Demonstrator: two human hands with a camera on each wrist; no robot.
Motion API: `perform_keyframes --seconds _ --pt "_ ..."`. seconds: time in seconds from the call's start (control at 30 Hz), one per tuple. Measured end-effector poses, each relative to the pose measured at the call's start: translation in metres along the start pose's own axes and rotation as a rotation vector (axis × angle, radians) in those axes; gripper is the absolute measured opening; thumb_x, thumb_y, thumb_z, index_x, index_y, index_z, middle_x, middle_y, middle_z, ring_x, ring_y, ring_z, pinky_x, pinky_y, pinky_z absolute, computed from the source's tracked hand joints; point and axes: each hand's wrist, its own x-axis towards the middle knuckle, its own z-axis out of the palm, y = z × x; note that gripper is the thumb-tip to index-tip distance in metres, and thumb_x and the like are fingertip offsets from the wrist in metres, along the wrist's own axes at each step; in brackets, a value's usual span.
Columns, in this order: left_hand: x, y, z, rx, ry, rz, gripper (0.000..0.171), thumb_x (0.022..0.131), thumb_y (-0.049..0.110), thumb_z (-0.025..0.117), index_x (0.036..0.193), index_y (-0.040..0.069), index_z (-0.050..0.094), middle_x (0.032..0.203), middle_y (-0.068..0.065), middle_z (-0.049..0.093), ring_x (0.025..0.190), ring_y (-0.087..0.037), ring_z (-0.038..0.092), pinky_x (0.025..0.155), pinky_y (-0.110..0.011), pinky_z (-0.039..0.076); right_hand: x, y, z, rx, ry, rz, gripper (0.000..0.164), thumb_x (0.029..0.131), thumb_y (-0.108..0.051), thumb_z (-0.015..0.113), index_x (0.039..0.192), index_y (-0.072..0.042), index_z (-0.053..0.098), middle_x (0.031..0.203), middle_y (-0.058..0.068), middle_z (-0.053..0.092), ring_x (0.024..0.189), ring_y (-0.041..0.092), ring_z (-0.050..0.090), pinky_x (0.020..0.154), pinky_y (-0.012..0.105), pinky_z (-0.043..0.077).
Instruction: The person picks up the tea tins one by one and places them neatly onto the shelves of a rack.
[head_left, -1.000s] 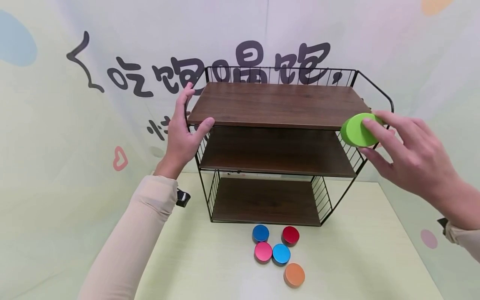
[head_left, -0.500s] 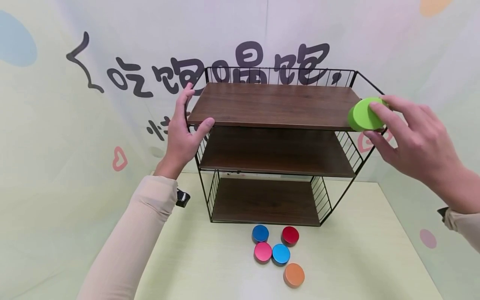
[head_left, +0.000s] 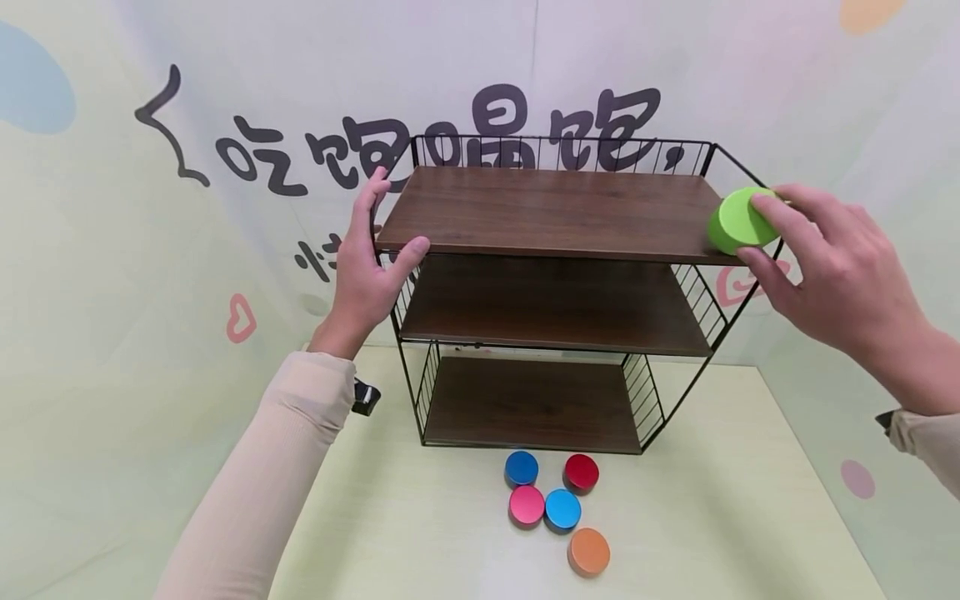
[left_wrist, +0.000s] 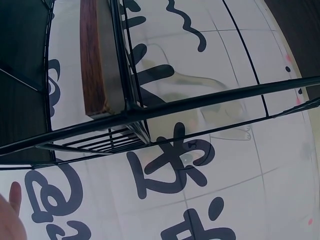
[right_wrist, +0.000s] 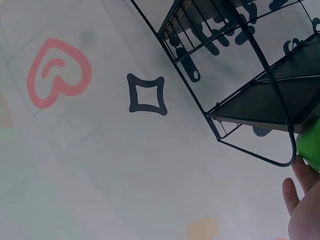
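A three-tier rack [head_left: 540, 254] with dark wooden shelves and a black wire frame stands on the table. My left hand [head_left: 367, 258] grips its upper left front corner, thumb at the top shelf's front edge and fingers along the side frame. In the left wrist view, only a bit of that hand [left_wrist: 11, 217] shows. My right hand [head_left: 832, 258] holds a bright green round tin [head_left: 738, 221] at the right front corner of the top shelf. Whether its base touches the shelf, I cannot tell. The right wrist view shows the green tin [right_wrist: 310, 145] at the shelf's edge, partly cut off.
On the pale table [head_left: 720, 500], in front of the rack, sit several round tins: dark blue [head_left: 521, 468], red [head_left: 581, 472], pink [head_left: 527, 505], light blue [head_left: 562, 509] and orange [head_left: 588, 551]. A printed cloth backdrop [head_left: 225, 225] surrounds the table.
My right hand has carried the green tin up and to the right, from in front of the top shelf's edge to its right front corner. The left hand stays in place.
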Motion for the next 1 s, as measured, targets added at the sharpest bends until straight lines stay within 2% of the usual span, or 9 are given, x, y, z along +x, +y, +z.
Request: perform_keyframes --seconds 0.23,0.47,0.57,0.73,1.0 --pt "0.000 0.000 0.000 -0.005 0.005 -0.001 0.064 0.090 0.027 0.066 0.139 -0.005 0.039 0.159 -0.010 0.035 0.146 -0.008 0.028 0.117 -0.031 0.022 0.002 0.005 0.002 -0.015 -0.055 0.036 0.063 0.102 -0.050 0.043 0.125 0.007 0.060 0.115 0.029 0.061 0.101 0.045 0.055 0.072 0.056 0.039" --pt "-0.001 -0.002 0.001 0.001 -0.003 -0.002 0.064 0.091 0.027 0.066 0.140 -0.004 0.039 0.159 -0.009 0.034 0.146 -0.007 0.027 0.117 -0.031 0.021 0.003 0.008 0.006 -0.030 -0.064 0.075 0.067 0.100 -0.052 0.043 0.123 0.008 0.062 0.113 0.029 0.062 0.103 0.047 0.055 0.075 0.058 0.035" --pt "-0.001 -0.002 0.001 -0.002 0.002 0.001 0.064 0.091 0.027 0.066 0.139 -0.005 0.039 0.159 -0.009 0.035 0.146 -0.007 0.027 0.117 -0.031 0.021 0.004 0.008 0.009 -0.025 -0.060 0.109 0.061 0.099 -0.049 0.047 0.122 0.006 0.064 0.112 0.027 0.063 0.104 0.047 0.054 0.080 0.057 0.034" --pt "-0.001 -0.001 0.000 -0.006 0.001 0.002 0.064 0.091 0.026 0.066 0.140 -0.005 0.039 0.159 -0.010 0.035 0.146 -0.007 0.027 0.117 -0.031 0.021 0.005 0.009 0.010 -0.028 -0.077 0.154 0.045 0.093 -0.031 0.060 0.122 0.003 0.065 0.114 0.025 0.063 0.107 0.046 0.054 0.084 0.056 0.033" --pt "-0.001 -0.003 0.000 0.004 -0.005 0.003 0.067 0.091 0.030 0.066 0.142 -0.005 0.038 0.159 -0.010 0.034 0.146 -0.008 0.027 0.117 -0.031 0.021 0.005 0.013 0.009 -0.050 -0.131 0.193 0.043 0.093 -0.029 0.060 0.125 0.000 0.064 0.117 0.023 0.064 0.113 0.044 0.053 0.086 0.056 0.032"
